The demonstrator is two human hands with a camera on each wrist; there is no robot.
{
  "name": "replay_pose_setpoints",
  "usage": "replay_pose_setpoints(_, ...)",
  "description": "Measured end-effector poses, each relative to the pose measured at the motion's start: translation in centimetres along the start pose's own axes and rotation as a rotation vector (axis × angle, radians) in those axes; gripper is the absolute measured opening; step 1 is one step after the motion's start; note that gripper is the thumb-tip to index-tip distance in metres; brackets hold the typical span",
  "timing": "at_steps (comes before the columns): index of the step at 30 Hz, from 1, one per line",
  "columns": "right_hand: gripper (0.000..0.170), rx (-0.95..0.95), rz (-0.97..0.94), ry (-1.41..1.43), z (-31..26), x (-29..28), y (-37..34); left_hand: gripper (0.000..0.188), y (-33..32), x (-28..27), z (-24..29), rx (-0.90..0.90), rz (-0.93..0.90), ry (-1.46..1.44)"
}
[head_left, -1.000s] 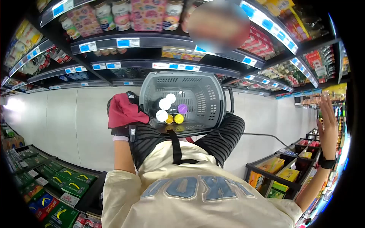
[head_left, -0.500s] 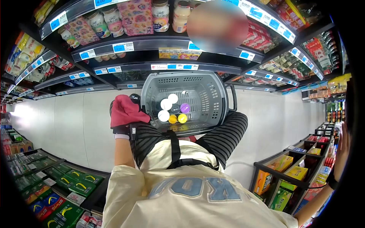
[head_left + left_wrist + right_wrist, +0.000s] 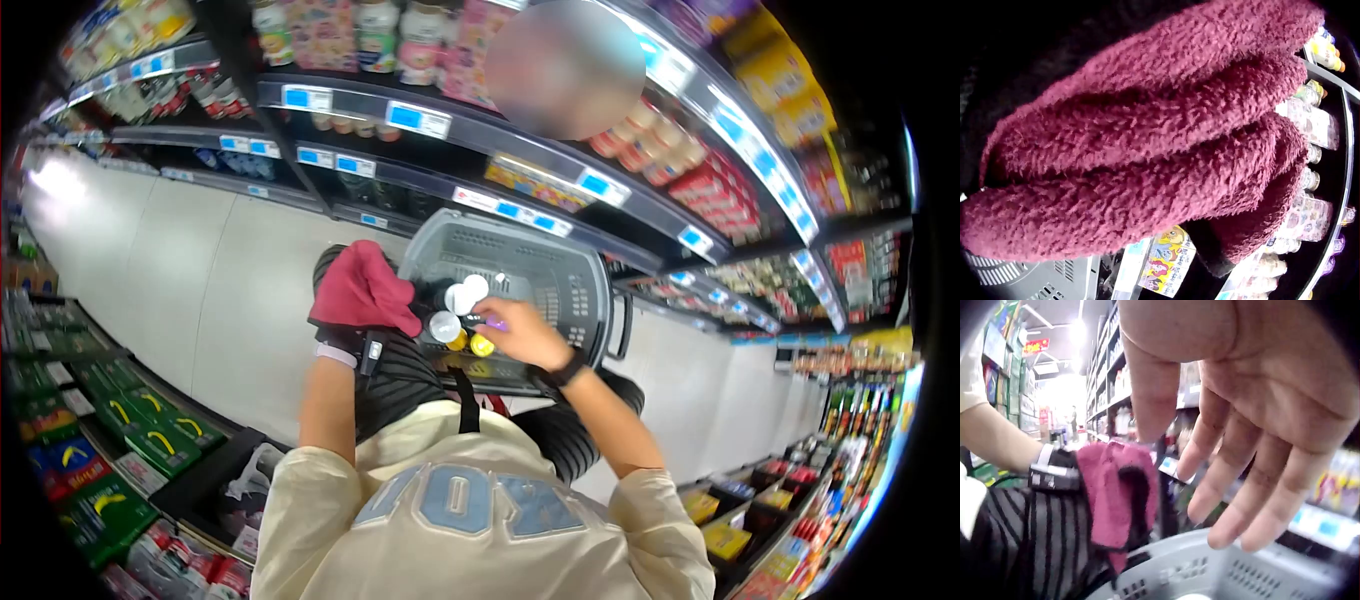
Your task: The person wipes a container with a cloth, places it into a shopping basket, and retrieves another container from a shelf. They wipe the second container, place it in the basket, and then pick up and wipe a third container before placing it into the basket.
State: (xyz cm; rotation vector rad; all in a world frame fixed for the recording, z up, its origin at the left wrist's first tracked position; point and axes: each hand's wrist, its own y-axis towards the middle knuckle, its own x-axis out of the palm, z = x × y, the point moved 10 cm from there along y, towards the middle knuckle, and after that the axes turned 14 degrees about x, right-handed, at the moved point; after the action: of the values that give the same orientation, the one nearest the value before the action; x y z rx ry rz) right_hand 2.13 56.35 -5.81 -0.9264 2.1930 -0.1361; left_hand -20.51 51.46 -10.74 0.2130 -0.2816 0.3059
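Note:
In the head view a grey basket (image 3: 560, 300) stands against the person's legs, with white-capped (image 3: 445, 326), yellow-capped (image 3: 481, 345) and purple-capped items in its left part. My right hand (image 3: 525, 335) is over these caps; in the right wrist view the same hand (image 3: 1241, 412) has its fingers extended downward above the basket rim (image 3: 1179, 544), with nothing between thumb and fingers. A red fuzzy cloth (image 3: 365, 290) covers my left hand at the basket's left edge, and its folds (image 3: 1147, 144) fill the left wrist view, hiding the fingers.
Shelves with jars (image 3: 376, 35), patterned packs and price tags (image 3: 420, 118) run beyond the basket. Green boxes (image 3: 165, 440) lie on a low display at lower left, and yellow boxes (image 3: 725, 540) at lower right. Pale floor (image 3: 240, 290) extends on both sides.
My right hand has come from the far right to above the caps in the basket. The head view has turned, while my left hand stays under the cloth by the basket.

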Motion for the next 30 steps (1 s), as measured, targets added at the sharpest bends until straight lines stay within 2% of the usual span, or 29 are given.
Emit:
replay_pose_setpoints(1,0.032,0.016,-0.117,0.062,2.7,3.9,3.4,0.032,0.1,0.0,-0.4,-0.023,-0.056,0.013)
replay_pose_setpoints(2,0.041,0.018,-0.083,-0.143,4.4,6.1,5.9,0.044,0.6,0.0,2.4,0.151,-0.117,0.777)
replay_pose_setpoints(3,0.05,0.021,-0.043,-0.342,5.9,8.2,7.6,0.044,0.5,-0.8,2.3,0.144,-0.085,0.784)
replay_pose_setpoints(4,0.066,0.07,0.006,-0.575,7.5,9.8,8.6,0.044,0.3,-1.5,1.3,0.077,-0.071,0.578)
replay_pose_setpoints(5,0.072,0.049,0.029,-0.691,9.5,11.2,9.7,0.044,0.2,-1.7,0.4,0.015,-0.062,0.369)
replay_pose_setpoints(6,0.072,0.052,0.012,-0.732,10.8,12.2,10.2,0.047,-0.1,-2.2,1.2,0.01,0.006,0.419)
replay_pose_setpoints(9,0.07,0.075,-0.052,-0.768,14.2,14.3,11.6,0.048,-0.4,-3.4,1.0,0.027,0.061,0.384)
replay_pose_setpoints(11,0.047,0.079,-0.074,-0.733,15.2,14.8,12.0,0.049,-0.7,-4.0,0.7,0.032,0.077,0.362)
replay_pose_setpoints(13,0.047,0.068,-0.047,-0.719,15.6,14.8,12.7,0.05,-0.7,-4.5,0.3,0.041,0.084,0.35)
replay_pose_setpoints(15,0.046,0.094,-0.104,-0.712,15.9,15.1,12.9,0.05,-0.6,-4.7,0.0,0.051,0.085,0.339)
replay_pose_setpoints(16,0.053,0.09,-0.067,-0.673,15.6,15.1,12.8,0.05,-0.6,-4.8,-0.2,0.06,0.083,0.33)
replay_pose_setpoints(17,0.053,0.091,-0.065,-0.665,15.4,14.5,12.7,0.051,-0.6,-4.7,-0.2,0.066,0.076,0.329)
replay_pose_setpoints(19,0.061,0.033,-0.081,-0.474,14.0,12.2,11.6,0.051,-0.3,-3.7,0.6,0.075,0.052,0.321)
replay_pose_setpoints(21,0.064,0.052,0.029,-0.355,13.3,9.1,9.8,0.05,0.4,-1.6,2.3,0.012,-0.006,0.504)
replay_pose_setpoints(25,0.061,0.044,0.247,-0.039,8.4,0.6,3.3,0.056,1.8,2.7,1.5,-0.042,-0.197,0.386)
replay_pose_setpoints(27,0.057,-0.025,0.355,0.078,4.3,-4.0,-0.9,0.047,2.1,8.3,5.6,0.534,-0.454,0.915)
replay_pose_setpoints(28,0.057,-0.051,0.366,0.148,2.8,-5.8,-2.8,0.038,2.4,10.9,5.1,0.281,-0.542,0.875)
replay_pose_setpoints(29,0.057,-0.08,0.377,0.22,1.5,-7.3,-4.7,0.038,2.5,13.6,6.3,0.286,-0.568,0.876)
replay_pose_setpoints(30,0.059,-0.102,0.39,0.268,0.5,-8.6,-6.4,0.025,3.0,15.9,7.9,0.408,-0.576,1.145)
